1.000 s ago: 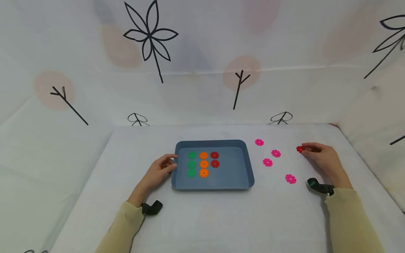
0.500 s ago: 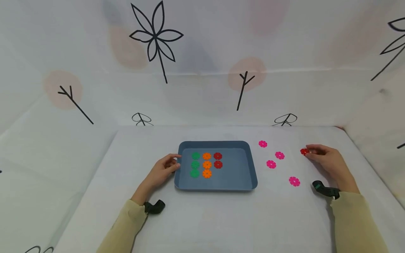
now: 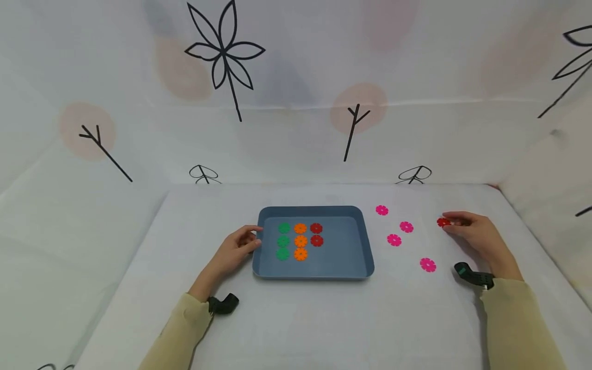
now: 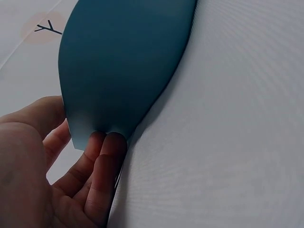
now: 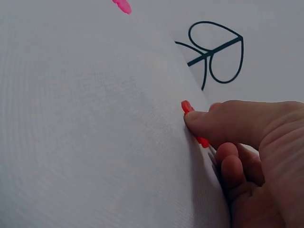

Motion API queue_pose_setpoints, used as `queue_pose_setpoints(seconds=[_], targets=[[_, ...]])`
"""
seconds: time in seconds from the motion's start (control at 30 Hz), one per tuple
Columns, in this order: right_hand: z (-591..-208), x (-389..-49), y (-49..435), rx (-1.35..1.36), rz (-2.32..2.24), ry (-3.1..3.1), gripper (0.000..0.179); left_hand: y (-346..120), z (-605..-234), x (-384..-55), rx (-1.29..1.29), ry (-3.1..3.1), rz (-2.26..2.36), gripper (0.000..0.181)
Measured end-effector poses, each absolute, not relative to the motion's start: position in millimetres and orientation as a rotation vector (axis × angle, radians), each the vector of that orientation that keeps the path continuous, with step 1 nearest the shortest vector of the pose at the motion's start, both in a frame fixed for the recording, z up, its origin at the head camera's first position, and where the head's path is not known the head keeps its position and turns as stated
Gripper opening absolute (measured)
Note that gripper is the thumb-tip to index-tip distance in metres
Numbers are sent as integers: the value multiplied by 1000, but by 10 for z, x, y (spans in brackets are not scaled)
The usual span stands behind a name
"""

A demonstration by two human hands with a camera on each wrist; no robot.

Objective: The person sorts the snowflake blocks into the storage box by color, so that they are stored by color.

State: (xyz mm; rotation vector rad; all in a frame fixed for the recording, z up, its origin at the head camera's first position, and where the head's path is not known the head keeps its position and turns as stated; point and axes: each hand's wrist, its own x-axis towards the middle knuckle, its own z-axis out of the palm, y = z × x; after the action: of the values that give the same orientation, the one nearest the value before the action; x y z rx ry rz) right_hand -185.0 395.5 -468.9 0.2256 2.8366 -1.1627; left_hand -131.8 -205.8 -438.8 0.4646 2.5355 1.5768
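My left hand (image 3: 235, 250) holds the left edge of a blue-grey rectangular tray (image 3: 344, 252). In the left wrist view, fingertips press the outer side of the tray wall (image 4: 123, 61), with the thumb at its rim. Inside the tray lie a column of green flower-shaped discs (image 3: 283, 241), a column of orange ones (image 3: 300, 241) and two red ones (image 3: 316, 241). On the right side of the table, my right hand (image 3: 478, 236) pinches another red flower-shaped disc (image 3: 443, 222). The right wrist view shows that red disc (image 5: 186, 107) tilted on edge under the thumb, close to the cloth.
Several loose pink flower-shaped discs (image 3: 394, 240) lie on the white cloth (image 3: 342, 324) between the tray and my right hand. One pink disc (image 5: 122, 5) shows at the top of the right wrist view. Behind the table hangs a patterned white backdrop (image 3: 287, 144).
The head view has shifted slightly. Both hands stay in about the same places, the left at the tray and the right at the red disc.
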Motion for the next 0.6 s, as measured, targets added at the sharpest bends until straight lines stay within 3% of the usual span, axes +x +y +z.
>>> queue_pose_setpoints(seconds=[0.6], targets=[[-4590, -1902, 3941, 161, -1054, 2792, 53, -2047, -4350, -1306, 450, 2527, 1574, 37]])
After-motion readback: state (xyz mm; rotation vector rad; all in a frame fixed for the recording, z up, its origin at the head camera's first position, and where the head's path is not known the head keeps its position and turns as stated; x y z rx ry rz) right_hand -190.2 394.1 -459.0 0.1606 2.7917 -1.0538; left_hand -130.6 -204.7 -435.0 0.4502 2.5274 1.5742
